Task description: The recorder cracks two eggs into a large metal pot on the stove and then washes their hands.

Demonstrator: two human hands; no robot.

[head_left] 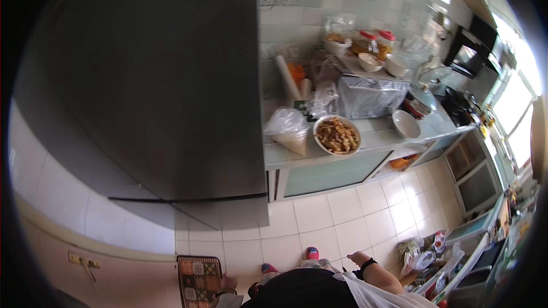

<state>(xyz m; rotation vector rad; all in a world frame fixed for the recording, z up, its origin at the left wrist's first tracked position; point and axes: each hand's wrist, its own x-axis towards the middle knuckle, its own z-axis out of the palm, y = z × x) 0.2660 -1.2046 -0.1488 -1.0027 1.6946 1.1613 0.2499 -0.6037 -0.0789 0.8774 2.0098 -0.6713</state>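
My left hand [228, 281] hangs low beside my body, over the edge of a patterned mat [200, 280]; its fingers are too small to read. On the other side my right hand [358, 258], with a black band at the wrist, is held out above the tiled floor and touches no object; how far its fingers are parted is unclear. Ahead, a bowl of browned food pieces [337, 136] stands near the counter's front edge. Left of it sits a tied clear plastic bag [289, 130] with pale contents. An empty white bowl [406, 124] is farther right.
A tall dark refrigerator [171, 94] rises at the left, above a door with a handle [87, 265]. Red-lidded jars [385, 42], a lidded pot [423, 97] and a stove [456, 105] line the counter [372, 126]. Plastic bags [417, 254] lie on the floor at right.
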